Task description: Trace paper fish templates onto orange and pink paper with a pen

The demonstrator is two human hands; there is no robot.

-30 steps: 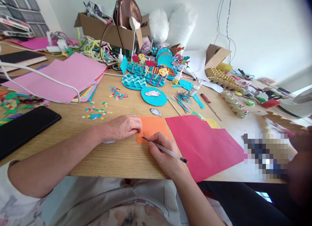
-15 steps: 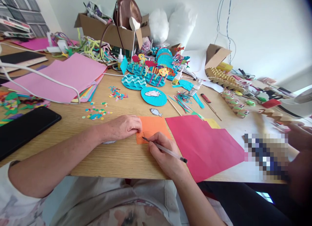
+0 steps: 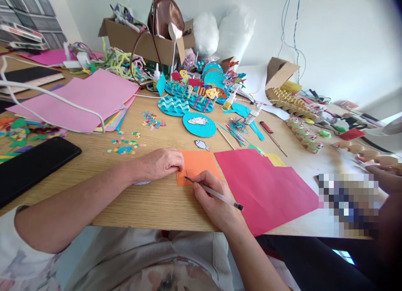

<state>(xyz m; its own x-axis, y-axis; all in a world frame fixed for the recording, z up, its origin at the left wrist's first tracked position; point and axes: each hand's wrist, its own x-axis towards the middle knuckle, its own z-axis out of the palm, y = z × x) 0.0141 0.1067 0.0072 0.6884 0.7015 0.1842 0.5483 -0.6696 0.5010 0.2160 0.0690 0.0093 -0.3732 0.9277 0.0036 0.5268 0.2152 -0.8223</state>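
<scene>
The small orange paper rectangle lies near the front edge of the wooden table, pressed down by the half-curled, empty left hand so it cannot slide under the thin clear pen pinched in the closed right hand

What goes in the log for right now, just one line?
left hand: rests on orange paper | right hand: holds pen, tip on orange paper

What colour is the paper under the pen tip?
The paper is orange; head view.
</scene>
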